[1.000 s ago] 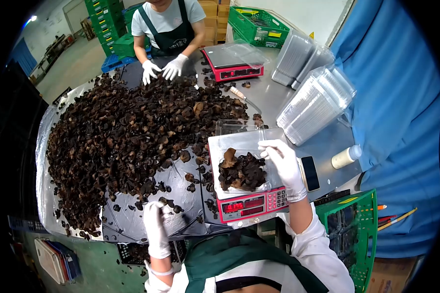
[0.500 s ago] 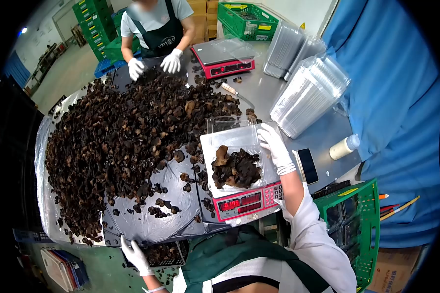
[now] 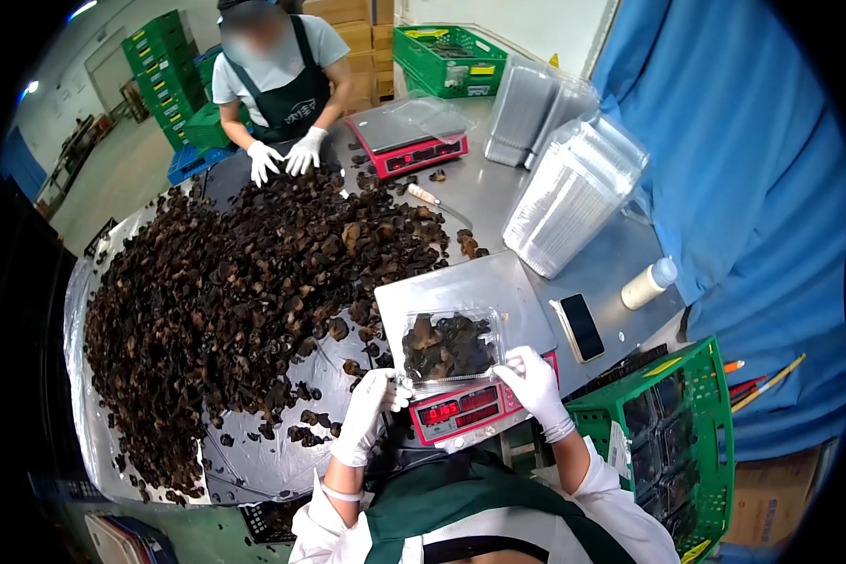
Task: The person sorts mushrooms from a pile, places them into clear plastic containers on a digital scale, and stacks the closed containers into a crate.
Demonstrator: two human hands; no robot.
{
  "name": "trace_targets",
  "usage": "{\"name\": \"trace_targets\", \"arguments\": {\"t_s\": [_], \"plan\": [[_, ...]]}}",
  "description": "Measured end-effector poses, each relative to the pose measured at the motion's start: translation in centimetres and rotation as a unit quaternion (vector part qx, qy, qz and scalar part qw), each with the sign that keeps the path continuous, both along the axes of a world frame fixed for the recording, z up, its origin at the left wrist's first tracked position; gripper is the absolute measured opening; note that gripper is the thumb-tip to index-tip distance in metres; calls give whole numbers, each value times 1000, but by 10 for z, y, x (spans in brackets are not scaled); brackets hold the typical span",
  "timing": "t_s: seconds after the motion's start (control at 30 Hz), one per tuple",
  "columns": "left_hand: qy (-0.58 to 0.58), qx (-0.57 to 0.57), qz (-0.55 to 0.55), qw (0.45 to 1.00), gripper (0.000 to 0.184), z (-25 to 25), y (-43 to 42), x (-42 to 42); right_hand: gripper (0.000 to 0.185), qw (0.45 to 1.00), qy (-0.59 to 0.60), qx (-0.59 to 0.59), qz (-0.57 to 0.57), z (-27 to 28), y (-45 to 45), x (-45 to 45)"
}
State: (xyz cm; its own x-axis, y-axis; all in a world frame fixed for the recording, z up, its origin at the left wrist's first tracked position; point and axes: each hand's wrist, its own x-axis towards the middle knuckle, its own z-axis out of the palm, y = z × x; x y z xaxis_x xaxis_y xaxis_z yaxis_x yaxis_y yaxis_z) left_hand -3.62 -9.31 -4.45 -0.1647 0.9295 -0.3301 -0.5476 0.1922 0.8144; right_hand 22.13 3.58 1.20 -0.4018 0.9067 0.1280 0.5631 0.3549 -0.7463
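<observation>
Two gloved hands, one full box

One clear box [image 3: 449,348] of dark fungus sits on a red scale [image 3: 512,287], squarely between the two hands I'm watching. Its clear lid lies over the fungus. The left hand [image 3: 378,402] has its thumb and fingers drawn together on the near left corner; the right hand [image 3: 533,385] has closed on the near right corner the same way. Both wear white gloves. Under the grip, the scale's red digits glow, too small for me to read surely.

Left of the grip spreads one great pile [image 3: 235,282] of loose fungus, pieces past counting, with a few strays near the left hand. Just right of the right hand lie one phone [image 3: 581,329] and, farther along, one bottle [image 3: 647,284], tipped on its side on the steel table [image 3: 620,249]. Nearer the wearer, right of the grip, stands one green crate [image 3: 724,432] holding several filled boxes; I can't make out how many.

Beyond the grip there's one knife [image 3: 432,199], and to its right at least three stacks of clear boxes [image 3: 573,193]. Farther off is a second red scale [image 3: 385,127] with clear plastic on it, then another green crate [image 3: 442,82]. Across the table from the grip, one co-worker [image 3: 287,108] in a green apron has two gloved hands [image 3: 305,152] at the pile's far edge. One blue curtain [image 3: 724,188] hangs well off to the right.
</observation>
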Motion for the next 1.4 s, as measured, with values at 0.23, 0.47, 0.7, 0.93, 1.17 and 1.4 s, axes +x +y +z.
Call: {"name": "trace_targets", "arguments": {"t_s": [0.23,0.47,0.7,0.93,1.17,1.4], "plan": [[-2,-45,-37,998,15,6,0,15,23,880,206,-425,53,-27,-7,17],[13,-30,-16,999,15,3,-3,18,20,852,291,-428,76,-43,-3,11],[537,178,108,817,14,25,-21,2,61,948,190,-194,166,3,-19,-9],[666,217,246,670,31,63,-32,-9,66,976,77,165,120,2,-34,-27],[677,239,256,648,34,56,-28,-8,61,975,11,185,124,-2,-36,-22],[596,242,233,730,29,47,-11,0,63,972,7,222,73,10,-40,-13]]}}
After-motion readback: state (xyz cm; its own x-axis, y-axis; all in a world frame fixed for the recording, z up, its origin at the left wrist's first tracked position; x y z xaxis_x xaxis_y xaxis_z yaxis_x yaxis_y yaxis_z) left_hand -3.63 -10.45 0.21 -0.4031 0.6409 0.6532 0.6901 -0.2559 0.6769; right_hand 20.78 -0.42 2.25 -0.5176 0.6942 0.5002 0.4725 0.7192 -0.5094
